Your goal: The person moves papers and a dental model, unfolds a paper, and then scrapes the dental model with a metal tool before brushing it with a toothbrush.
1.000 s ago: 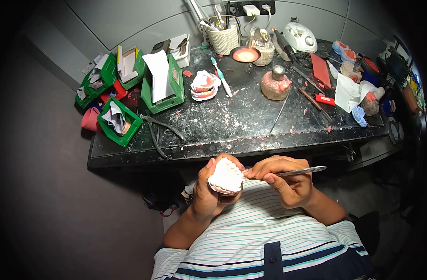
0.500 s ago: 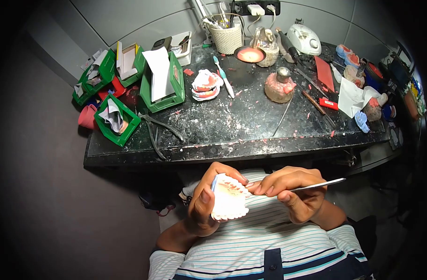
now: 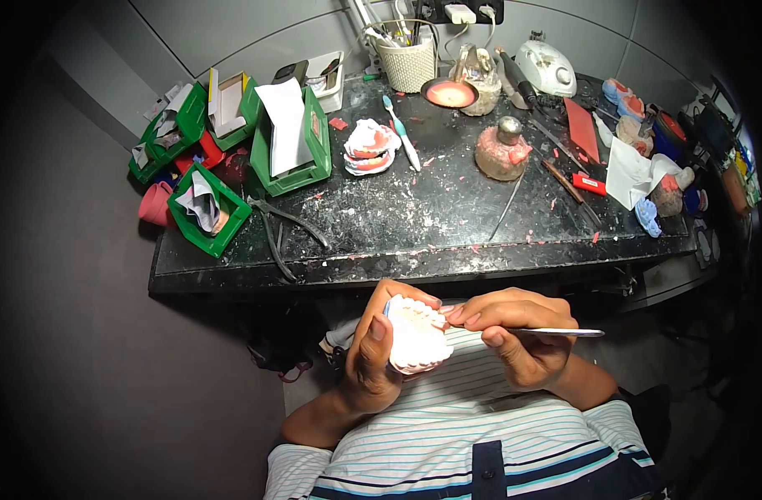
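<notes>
A pale dental model [image 3: 418, 335] with a row of teeth is gripped in my left hand [image 3: 374, 346], thumb on the near side and fingers behind it. Strong light washes out much of its surface. My right hand [image 3: 522, 332] pinches a thin metal tool [image 3: 556, 332], whose flat end sticks out to the right. The fingertips of my right hand are at the model's right edge, by the teeth; the tool's working tip is hidden there. Both hands are above my lap, in front of the bench.
On the black bench [image 3: 381, 221] are green bins [image 3: 291, 154], pliers [image 3: 281, 237], another dental model [image 3: 371, 148], a toothbrush [image 3: 402, 133], a burner [image 3: 502, 152], a pan of pink wax [image 3: 449, 93], a red wax sheet [image 3: 581, 129] and a white handpiece unit [image 3: 545, 68].
The dental model has tilted and shifted slightly up and right in my left hand. My right hand has moved slightly up and left, and the tool now lies nearly level.
</notes>
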Demonstrator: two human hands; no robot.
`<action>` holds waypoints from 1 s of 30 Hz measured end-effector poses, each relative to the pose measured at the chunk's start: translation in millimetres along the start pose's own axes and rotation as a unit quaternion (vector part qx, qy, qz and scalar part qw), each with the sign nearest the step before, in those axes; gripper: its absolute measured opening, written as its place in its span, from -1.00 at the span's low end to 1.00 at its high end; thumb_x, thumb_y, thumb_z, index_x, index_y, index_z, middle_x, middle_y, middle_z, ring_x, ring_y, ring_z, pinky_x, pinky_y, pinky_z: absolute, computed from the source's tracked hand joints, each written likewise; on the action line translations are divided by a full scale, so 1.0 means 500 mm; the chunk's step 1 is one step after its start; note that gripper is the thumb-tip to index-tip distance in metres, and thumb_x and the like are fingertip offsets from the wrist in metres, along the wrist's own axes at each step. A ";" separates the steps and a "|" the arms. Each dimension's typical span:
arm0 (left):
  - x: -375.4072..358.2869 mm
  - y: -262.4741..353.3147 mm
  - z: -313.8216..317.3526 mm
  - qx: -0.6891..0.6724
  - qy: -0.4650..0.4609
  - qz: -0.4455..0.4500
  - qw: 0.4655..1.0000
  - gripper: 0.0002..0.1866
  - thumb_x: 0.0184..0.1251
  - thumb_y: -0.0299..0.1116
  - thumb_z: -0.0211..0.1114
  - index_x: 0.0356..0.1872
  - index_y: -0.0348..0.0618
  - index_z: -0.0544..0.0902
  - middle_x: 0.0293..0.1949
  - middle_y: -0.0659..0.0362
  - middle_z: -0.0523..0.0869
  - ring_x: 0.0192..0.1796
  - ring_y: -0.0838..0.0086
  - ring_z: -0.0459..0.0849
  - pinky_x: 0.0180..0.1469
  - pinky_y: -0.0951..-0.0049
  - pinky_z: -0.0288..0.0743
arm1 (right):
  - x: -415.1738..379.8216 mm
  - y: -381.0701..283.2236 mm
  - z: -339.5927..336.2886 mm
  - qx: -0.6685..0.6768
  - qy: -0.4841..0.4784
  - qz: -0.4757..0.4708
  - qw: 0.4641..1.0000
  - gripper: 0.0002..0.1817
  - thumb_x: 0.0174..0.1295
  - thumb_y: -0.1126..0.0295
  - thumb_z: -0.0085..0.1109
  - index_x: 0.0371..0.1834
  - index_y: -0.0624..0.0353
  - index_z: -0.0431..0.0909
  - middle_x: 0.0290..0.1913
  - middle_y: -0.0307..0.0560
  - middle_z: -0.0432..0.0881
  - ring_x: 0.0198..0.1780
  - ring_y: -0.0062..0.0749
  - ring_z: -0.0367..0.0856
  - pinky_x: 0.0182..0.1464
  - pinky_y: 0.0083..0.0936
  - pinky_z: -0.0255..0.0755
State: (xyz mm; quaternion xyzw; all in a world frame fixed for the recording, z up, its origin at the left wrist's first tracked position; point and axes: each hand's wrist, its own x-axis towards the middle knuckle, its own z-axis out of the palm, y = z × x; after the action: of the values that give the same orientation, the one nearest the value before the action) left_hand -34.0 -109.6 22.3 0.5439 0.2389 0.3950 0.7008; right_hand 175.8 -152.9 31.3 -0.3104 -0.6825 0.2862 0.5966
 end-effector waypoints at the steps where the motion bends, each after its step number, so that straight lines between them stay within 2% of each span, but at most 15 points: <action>1: -0.001 -0.003 -0.002 -0.009 -0.016 0.015 1.000 -0.23 0.63 0.33 -0.16 0.17 -0.36 0.40 -0.02 -0.01 0.63 0.01 0.47 0.67 0.08 0.44 0.57 | -0.001 0.002 0.002 -0.002 0.011 0.000 1.000 -0.88 0.35 0.64 0.30 -0.10 0.43 0.71 -0.10 0.21 0.80 -0.01 -0.08 0.83 0.08 -0.33 0.69; 4: -0.004 -0.010 0.003 0.046 -0.014 0.055 0.997 -0.25 0.62 0.32 -0.09 0.20 -0.35 0.33 0.02 -0.08 0.62 0.02 0.41 0.68 0.10 0.39 0.58 | 0.000 0.000 0.003 -0.014 0.016 0.005 1.000 -0.89 0.38 0.62 0.28 -0.10 0.44 0.71 -0.09 0.21 0.80 0.00 -0.08 0.83 0.09 -0.33 0.69; 10: 0.005 -0.027 0.022 0.025 -0.010 0.119 0.993 -0.26 0.59 0.24 0.08 0.26 -0.34 0.22 0.13 -0.19 0.58 0.07 0.33 0.68 0.10 0.32 0.61 | -0.003 0.005 0.011 0.000 0.036 0.020 0.999 -0.87 0.42 0.59 0.24 -0.08 0.44 0.71 -0.09 0.20 0.80 0.01 -0.09 0.82 0.13 -0.31 0.68; 13: 0.005 -0.034 0.019 0.037 -0.012 0.130 0.991 -0.27 0.59 0.21 0.10 0.27 -0.34 0.20 0.13 -0.20 0.57 0.09 0.32 0.68 0.12 0.33 0.61 | -0.004 0.010 0.013 0.008 0.042 0.016 0.999 -0.87 0.45 0.59 0.21 -0.07 0.44 0.70 -0.09 0.21 0.79 0.02 -0.09 0.82 0.15 -0.29 0.68; 22: 0.002 -0.055 0.023 0.074 0.009 0.167 0.983 -0.40 0.69 0.09 -0.05 0.27 -0.34 0.20 0.15 -0.19 0.57 0.11 0.34 0.66 0.18 0.32 0.57 | -0.015 0.028 0.032 0.044 0.073 0.005 0.996 -0.86 0.48 0.60 0.13 -0.09 0.47 0.68 -0.14 0.21 0.78 -0.03 -0.13 0.81 0.13 -0.30 0.68; 30: 0.004 -0.044 0.024 0.065 0.013 0.147 0.987 -0.40 0.71 0.11 -0.13 0.27 -0.34 0.22 0.15 -0.15 0.59 0.11 0.38 0.66 0.19 0.36 0.55 | -0.011 0.039 0.023 0.042 0.064 -0.009 0.997 -0.86 0.48 0.60 0.15 -0.09 0.46 0.68 -0.13 0.21 0.79 -0.03 -0.11 0.82 0.12 -0.29 0.68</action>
State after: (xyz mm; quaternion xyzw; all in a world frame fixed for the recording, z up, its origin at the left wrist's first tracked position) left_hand -17.2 -117.1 5.0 0.6122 0.1905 0.4840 0.5955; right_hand 166.6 -144.8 11.5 -0.2963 -0.6331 0.2891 0.6541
